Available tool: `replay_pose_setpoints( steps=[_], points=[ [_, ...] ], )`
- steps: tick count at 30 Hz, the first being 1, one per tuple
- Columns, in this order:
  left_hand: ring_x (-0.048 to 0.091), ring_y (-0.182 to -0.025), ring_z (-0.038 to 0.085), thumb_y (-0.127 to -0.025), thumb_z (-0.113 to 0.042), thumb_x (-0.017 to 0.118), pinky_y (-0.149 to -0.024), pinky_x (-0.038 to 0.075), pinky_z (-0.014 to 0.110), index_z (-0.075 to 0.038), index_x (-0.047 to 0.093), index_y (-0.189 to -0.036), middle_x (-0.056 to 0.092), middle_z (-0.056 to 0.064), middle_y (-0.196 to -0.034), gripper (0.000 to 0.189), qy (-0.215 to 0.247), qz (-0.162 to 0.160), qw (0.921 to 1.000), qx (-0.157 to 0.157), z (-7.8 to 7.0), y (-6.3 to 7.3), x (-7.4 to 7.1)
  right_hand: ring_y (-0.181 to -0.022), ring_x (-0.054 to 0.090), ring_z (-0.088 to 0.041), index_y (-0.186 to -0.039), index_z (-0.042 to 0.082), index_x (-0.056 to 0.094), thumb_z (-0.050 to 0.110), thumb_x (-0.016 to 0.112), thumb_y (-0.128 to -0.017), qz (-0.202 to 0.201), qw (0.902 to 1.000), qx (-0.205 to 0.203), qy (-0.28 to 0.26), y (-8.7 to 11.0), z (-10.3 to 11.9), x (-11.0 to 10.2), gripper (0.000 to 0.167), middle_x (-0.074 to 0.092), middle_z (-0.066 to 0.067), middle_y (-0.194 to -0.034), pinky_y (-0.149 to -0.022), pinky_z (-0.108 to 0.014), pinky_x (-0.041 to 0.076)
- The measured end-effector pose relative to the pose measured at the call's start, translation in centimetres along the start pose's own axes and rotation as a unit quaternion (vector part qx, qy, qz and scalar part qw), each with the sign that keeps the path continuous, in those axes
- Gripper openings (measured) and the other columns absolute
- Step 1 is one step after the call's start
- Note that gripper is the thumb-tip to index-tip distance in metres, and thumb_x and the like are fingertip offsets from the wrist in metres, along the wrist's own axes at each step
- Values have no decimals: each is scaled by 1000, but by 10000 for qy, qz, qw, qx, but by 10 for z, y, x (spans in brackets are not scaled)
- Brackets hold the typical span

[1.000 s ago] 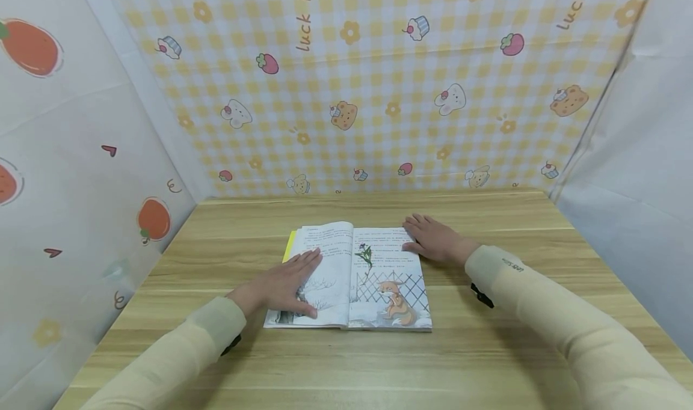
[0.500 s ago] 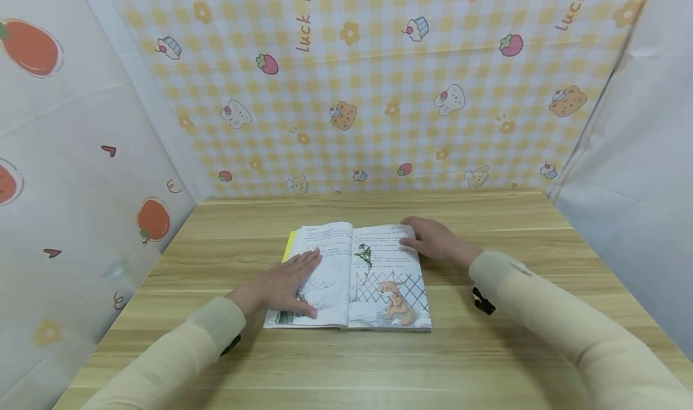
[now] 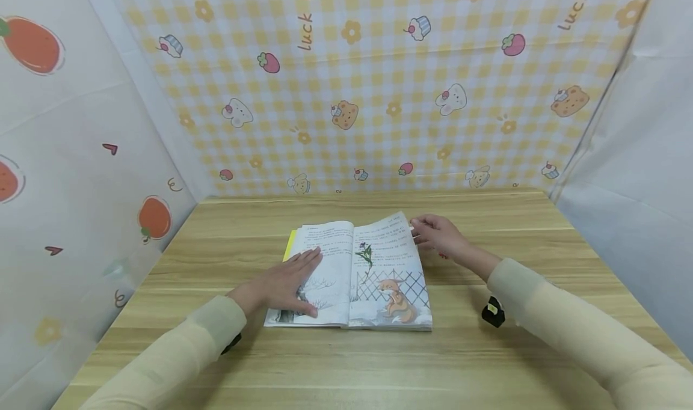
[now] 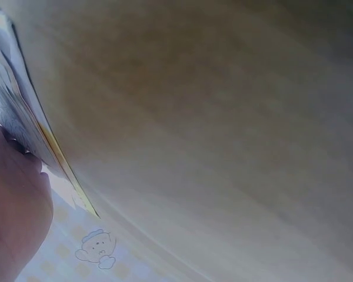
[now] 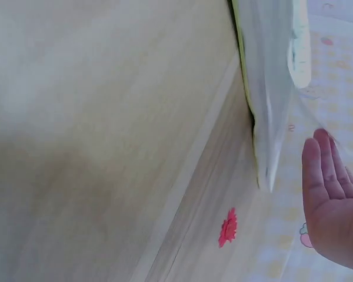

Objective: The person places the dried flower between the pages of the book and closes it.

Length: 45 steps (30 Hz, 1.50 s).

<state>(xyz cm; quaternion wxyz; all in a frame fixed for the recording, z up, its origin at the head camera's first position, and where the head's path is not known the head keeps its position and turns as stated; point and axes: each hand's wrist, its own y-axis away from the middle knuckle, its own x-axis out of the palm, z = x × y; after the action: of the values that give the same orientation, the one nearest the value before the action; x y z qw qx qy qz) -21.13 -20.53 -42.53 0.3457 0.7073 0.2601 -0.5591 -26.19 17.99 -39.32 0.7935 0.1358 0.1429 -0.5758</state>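
Observation:
A picture book (image 3: 379, 314) lies spread on the wooden table, with printed text, a flower and a fox on its right page. My left hand (image 3: 284, 284) rests flat on the left page, fingers spread. At the far right corner, my right hand (image 3: 441, 235) has its fingertips against a lifted page (image 3: 384, 235). Fairly straight fingers (image 5: 326, 164) show in the right wrist view, with the thin raised sheet at their tips. In the left wrist view, part of my left hand covers the book's edge (image 4: 53, 147).
A small red jagged piece (image 5: 228, 228) lies on the table (image 3: 346, 368) right of the book. Behind the table hangs a yellow checked cloth (image 3: 379, 85). White cloths stand along the left and right sides.
The right hand has gone from lying flat on the right page to its outer edge, and that page's far corner has risen. The left hand stays in place.

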Motion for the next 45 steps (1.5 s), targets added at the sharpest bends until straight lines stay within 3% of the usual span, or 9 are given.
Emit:
replay_pose_setpoints(
  steps=[5, 17, 21, 26, 31, 35, 40, 42, 45],
  points=[
    [-4, -146, 15, -68, -92, 42, -118, 7, 34, -12, 0, -157, -5, 2, -162, 126, -19, 37, 10000, -19, 0, 0, 0, -92, 66, -22, -136, -9, 46, 39, 37, -106, 402, 9956, 262, -809, 9, 5, -4, 57, 62, -19, -109, -83, -40, 56],
    [-3, -147, 17, -70, -90, 44, -118, 7, 35, -10, 0, -156, -5, 4, -162, 125, -33, -15, 9999, 97, -1, 0, -1, -84, 65, -14, -144, -12, 29, 33, 26, -108, 1156, 9625, 459, -2409, 19, 24, 15, 58, 62, -4, -97, -76, -30, 57],
    [-3, -147, 17, -70, -90, 44, -118, 6, 35, -11, 0, -156, -6, 3, -162, 125, -36, 5, 10000, 56, -1, 0, -1, -89, 63, -16, -146, -7, 33, 30, 30, -108, 1234, 9686, 354, -2127, 19, 31, 31, 53, 58, -9, -103, -80, -33, 56],
    [-4, -147, 18, -71, -89, 45, -118, 6, 36, -10, 0, -156, -6, 4, -162, 125, -92, -50, 9999, 93, 0, 0, -1, -107, 62, -27, -149, -1, 33, 30, 42, -106, 1189, 9859, -14, -1177, 21, 31, 54, 55, 58, -20, -126, -89, -40, 53],
    [-4, -147, 20, -73, -87, 46, -118, 6, 37, -7, 0, -156, -6, 7, -162, 124, -87, -139, 9997, 175, 0, 2, -1, -127, 50, -32, -156, 6, 14, 28, 51, -102, 1478, 9846, -911, 213, 24, 28, 77, 69, 41, -21, -147, -100, -42, 45],
    [-1, -147, 25, -80, -78, 51, -118, 8, 41, -3, 4, -155, -2, 11, -162, 116, 223, -331, 9987, 325, 3, 5, -4, -139, 34, -24, -157, 12, 6, 40, 57, -98, 1608, 9612, -1521, 1648, 25, 24, 91, 83, 23, -10, -158, -110, -41, 34],
    [4, -147, 29, -98, -53, 46, -117, 9, 44, -2, 9, -155, 4, 14, -161, 85, 798, -789, 9927, 443, 12, 10, -6, -146, 8, -15, -157, 10, 4, 51, 55, -95, 1885, 9112, -2068, 3025, 28, 20, 103, 90, 4, -6, -162, -116, -36, 20],
    [7, -147, 29, -103, -45, 40, -117, 10, 45, -4, 9, -156, 5, 11, -161, 73, 1257, -966, 9869, 311, 15, 12, -8, -147, 7, -17, -157, 9, 5, 52, 53, -95, 1977, 8919, -2267, 3376, 31, 20, 107, 89, 2, -9, -162, -116, -36, 20],
    [10, -146, 30, -107, -40, 28, -117, 11, 48, -8, 9, -156, 8, 9, -162, 62, 2052, -1214, 9711, 15, 16, 16, -13, -147, 8, -21, -157, 10, 8, 53, 51, -96, 2018, 8730, -2464, 3694, 33, 21, 112, 86, 3, -11, -162, -116, -38, 21]
  ],
)
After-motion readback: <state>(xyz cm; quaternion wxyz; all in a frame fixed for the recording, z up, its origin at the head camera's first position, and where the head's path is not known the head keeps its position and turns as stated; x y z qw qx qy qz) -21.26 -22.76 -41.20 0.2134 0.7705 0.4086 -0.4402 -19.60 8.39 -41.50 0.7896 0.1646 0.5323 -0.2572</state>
